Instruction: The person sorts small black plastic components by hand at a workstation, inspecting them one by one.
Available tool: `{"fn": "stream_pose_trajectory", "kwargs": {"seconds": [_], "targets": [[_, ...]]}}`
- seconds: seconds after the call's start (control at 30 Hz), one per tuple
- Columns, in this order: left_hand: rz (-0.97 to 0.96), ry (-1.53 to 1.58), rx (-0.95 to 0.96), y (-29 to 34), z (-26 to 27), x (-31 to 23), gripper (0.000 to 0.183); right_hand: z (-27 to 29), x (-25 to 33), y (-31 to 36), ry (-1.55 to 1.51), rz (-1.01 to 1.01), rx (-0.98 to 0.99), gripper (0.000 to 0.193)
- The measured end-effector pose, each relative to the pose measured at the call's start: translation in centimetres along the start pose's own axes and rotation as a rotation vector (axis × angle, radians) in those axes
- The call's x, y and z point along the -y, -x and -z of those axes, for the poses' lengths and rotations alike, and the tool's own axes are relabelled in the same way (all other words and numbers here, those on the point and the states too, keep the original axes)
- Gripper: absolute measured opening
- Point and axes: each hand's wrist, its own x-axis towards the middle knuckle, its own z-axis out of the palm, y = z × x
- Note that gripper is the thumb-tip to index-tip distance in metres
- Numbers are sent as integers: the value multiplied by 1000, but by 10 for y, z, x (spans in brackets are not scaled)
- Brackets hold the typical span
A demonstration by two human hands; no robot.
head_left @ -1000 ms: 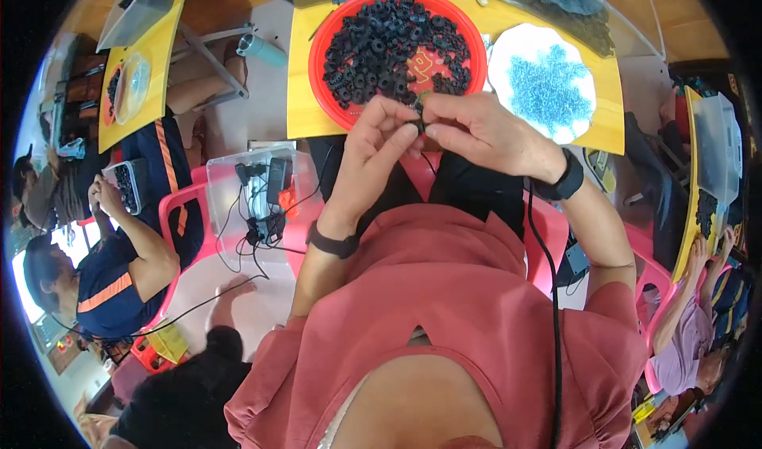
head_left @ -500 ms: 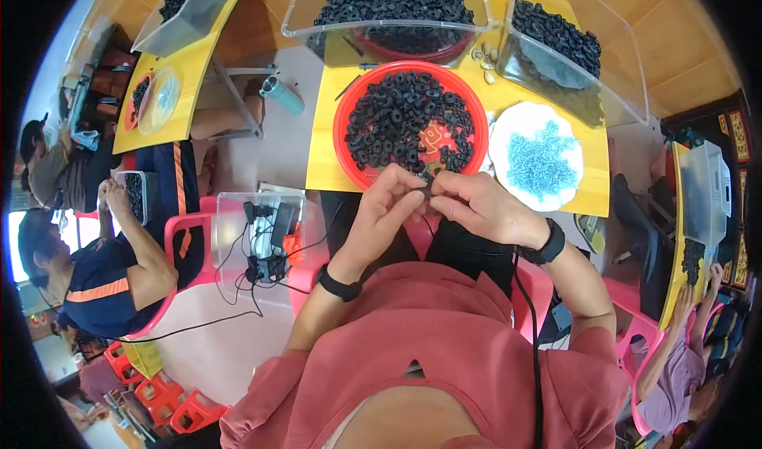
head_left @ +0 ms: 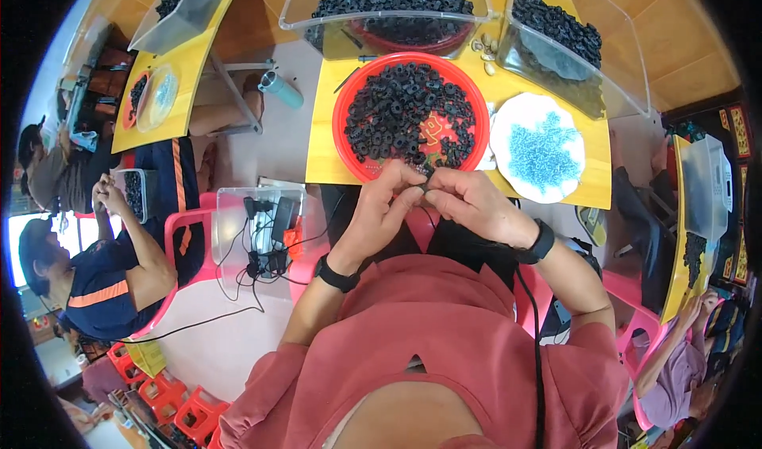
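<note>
My left hand (head_left: pixel 386 204) and my right hand (head_left: pixel 482 208) meet at the fingertips over the near rim of a red round tray (head_left: pixel 343 131). Both are closed in a pinch on something small and dark, mostly hidden by the fingers. Small black ring-shaped parts (head_left: pixel 401 104) are heaped in the tray, thinner at its right side, where the printed bottom shows. To the right of the tray sits a white plate (head_left: pixel 516 115) with a pile of small light-blue clear pieces (head_left: pixel 544 154).
Two clear bins (head_left: pixel 381 22) (head_left: pixel 571 64) of black parts stand at the back of the yellow table (head_left: pixel 321 143). Left of me is a clear box (head_left: pixel 230 211) with black devices and cables. People (head_left: pixel 103 278) work at other tables on both sides. A teal bottle (head_left: pixel 282 90) stands beyond.
My hands stay pinched together, with a slight shift of the fingers. The view has tilted a little, so the table sits slightly higher in it.
</note>
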Motion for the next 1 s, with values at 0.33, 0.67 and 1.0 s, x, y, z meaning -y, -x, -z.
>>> {"fn": "stream_pose_trajectory", "kwargs": {"seconds": [0.33,0.67,1.0], "targets": [[53,91,-25,-8,-2,-7,10,9,5,-1,16,54,15,13],[18,-59,8,-5,1,3,9,3,-4,-3,19,91,-35,15],[128,124,14,-9,-2,-2,11,6,-3,-9,78,84,-112,14]]}}
